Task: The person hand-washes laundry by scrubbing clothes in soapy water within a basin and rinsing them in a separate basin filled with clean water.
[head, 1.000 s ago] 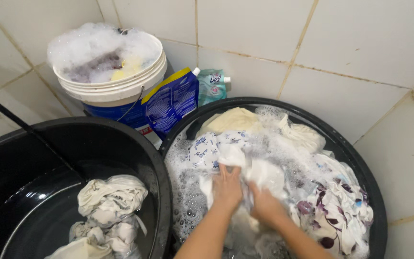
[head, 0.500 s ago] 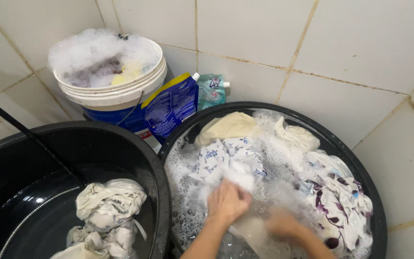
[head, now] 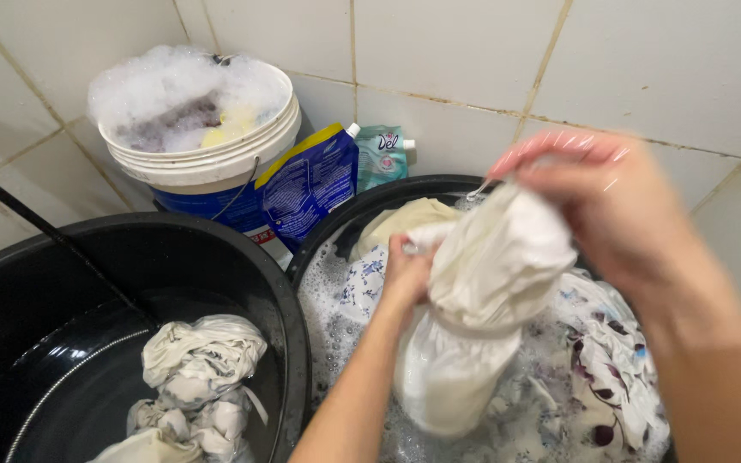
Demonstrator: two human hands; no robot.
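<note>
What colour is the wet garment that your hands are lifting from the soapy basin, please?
The wet garment is plain cream-white, seen in the head view.

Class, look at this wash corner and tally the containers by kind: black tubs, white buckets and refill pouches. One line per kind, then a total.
Black tubs: 2, the left tub and the right tub
White buckets: 1, the sudsy bucket
Refill pouches: 2, the blue pouch and the teal pouch
Total: 5
</note>
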